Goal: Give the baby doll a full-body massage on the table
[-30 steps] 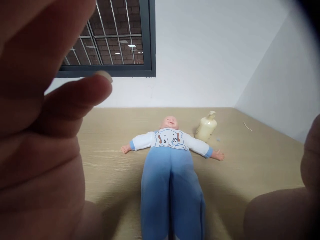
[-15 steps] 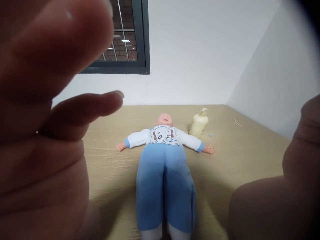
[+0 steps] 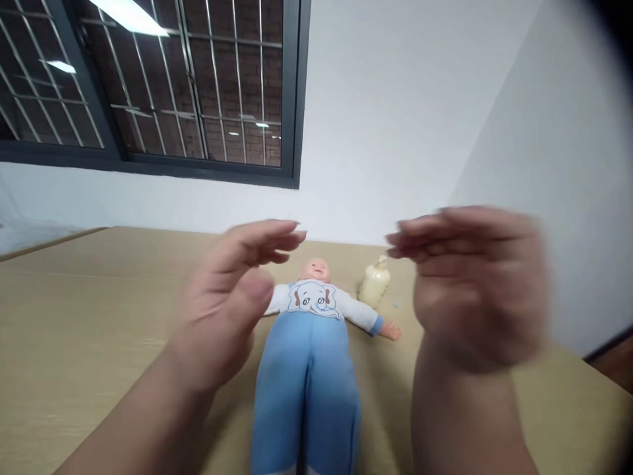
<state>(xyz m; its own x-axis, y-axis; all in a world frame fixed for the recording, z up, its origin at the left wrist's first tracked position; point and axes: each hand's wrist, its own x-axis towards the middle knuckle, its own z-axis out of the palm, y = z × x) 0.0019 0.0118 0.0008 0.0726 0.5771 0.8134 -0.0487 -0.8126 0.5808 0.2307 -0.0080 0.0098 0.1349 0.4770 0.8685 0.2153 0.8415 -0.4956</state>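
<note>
A baby doll [image 3: 307, 369] in a white top with an elephant face and light blue trousers lies on its back, head toward the wall. My left hand [image 3: 227, 297] is raised over its left side in view, fingers bent forward and thumb apart, holding nothing. It covers the doll's arm on that side. On the other side, my right hand [image 3: 475, 277] hovers blurred in the air, fingers stretched inward with nothing in them. Behind its fingertips stands a cream pump bottle [image 3: 374, 284], close to the doll's outstretched arm.
The wooden table [image 3: 99, 316] runs back to a white wall [image 3: 386, 119]. A dark-framed window [image 3: 291, 99] with metal bars is at the upper left. A small pale bluish scrap [image 3: 396, 304] lies by the bottle.
Both hands have moved away from the camera, forward over the table. The view has shifted upward, showing more of the window. The doll and bottle stay in place.
</note>
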